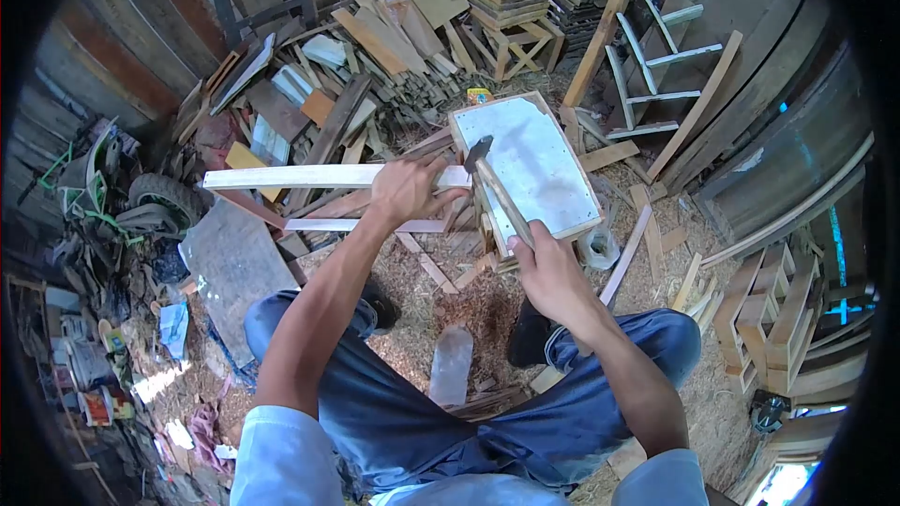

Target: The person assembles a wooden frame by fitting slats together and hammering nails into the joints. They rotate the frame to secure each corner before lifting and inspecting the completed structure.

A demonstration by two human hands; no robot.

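Scrap wood crowds the floor around a low wooden box (574,215) with a pale top, and the wooden frame (309,177) lies at the box's left side, its long upper bar running across the view and its right end close to the box's edge. The relation that matters is between that end and the hammer (506,197): the hammer's head sits right by the bar's end, just beyond the left hand (403,191), while its handle slants away over the box top, down and rightward to the right hand (551,272). The left hand is the nearer one to the bar's end; its fingers reach over the far edge and its thumb stretches along the near edge, clasping the bar between them. The right hand's fingers are closed round the lower handle, well back from the head. Whether a nail stands under the head is too small to tell. Farther out, a flat board (234,262) lies beyond the frame's left part, and slatted wooden pieces (771,319) stand at the right.
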